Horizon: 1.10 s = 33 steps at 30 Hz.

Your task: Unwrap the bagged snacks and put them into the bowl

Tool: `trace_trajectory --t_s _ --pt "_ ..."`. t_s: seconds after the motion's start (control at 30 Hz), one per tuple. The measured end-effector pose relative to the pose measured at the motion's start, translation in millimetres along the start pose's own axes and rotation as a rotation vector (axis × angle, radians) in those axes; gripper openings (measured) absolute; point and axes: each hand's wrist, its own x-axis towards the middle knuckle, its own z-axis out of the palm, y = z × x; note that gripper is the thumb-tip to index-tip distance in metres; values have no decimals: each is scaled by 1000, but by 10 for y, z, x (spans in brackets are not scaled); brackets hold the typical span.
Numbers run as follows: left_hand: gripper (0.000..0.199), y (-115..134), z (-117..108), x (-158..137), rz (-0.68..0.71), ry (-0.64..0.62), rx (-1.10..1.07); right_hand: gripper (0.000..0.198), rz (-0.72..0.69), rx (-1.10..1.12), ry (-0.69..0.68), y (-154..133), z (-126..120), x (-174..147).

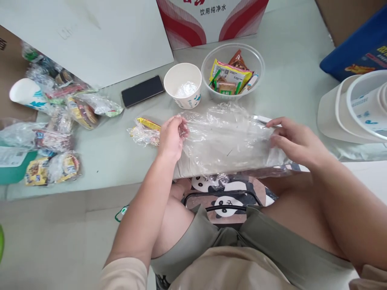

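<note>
Just this side of the paper cup [181,102] lies crinkly clear plastic film [226,147], left hand [173,135] pinching it. The right hand [292,139], well right of the cup, is half-curled, can't tell if gripping; I'd tug gently and evenly.

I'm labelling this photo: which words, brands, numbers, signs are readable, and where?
"饮用纯净水": red-and-white cardboard box; characters above cut off.
"BO", cut off: flat blue package.
Faint handwriting, unclear: large white panel.
Too small, blurred or cut off: colourful plastic snack wrappers, blue-printed white paper cups, brown cardboard, white label.
</note>
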Motion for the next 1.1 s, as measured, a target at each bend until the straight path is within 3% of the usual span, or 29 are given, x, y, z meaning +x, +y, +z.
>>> trace_trajectory --t_s 0.1,0.2,0.33,0.4,0.47,0.53,0.57,0.7,0.77,0.87,0.93,0.97,1.1 --pt "19 -34 31 48 -68 -34 25 43 -105 50 98 28 38 65" --pt "22 -66 58 67 -15 -93 142 56 -189 167 164 18 164 184" --pt "32 -83 95 50 92 -172 192 86 -75 261 69 -23 346 326" --pt "35 -71 104 46 113 -211 197 76 -14 217 14 -62 364 358" --pt "39 -51 97 59 138 -203 183 45 -2 168 -10 -104 313 367" --pt "41 -35 78 88 177 -137 152 18 7 152 39 -128 214 365" --pt "41 -32 66 105 195 -95 138 14 27 163 78 -129 160 363" --pt "38 -53 44 154 220 -8 115 19 132 371 253 -69 32 353" --pt "38 -64 58 162 212 -4 83 32 123 542 246 -34 43 337" --pt "38 -42 89 166 224 3 11 49 130 673 -70 -34 106 284" --pt "34 1 95 165 229 -1 -53 44 146 604 -271 -77 142 246" --pt "32 28 90 160 207 -21 -87 39 146 565 -290 -106 153 234" --pt "38 100 12 103 -28 -246 -136 26 194 622 -26 -189 153 260"
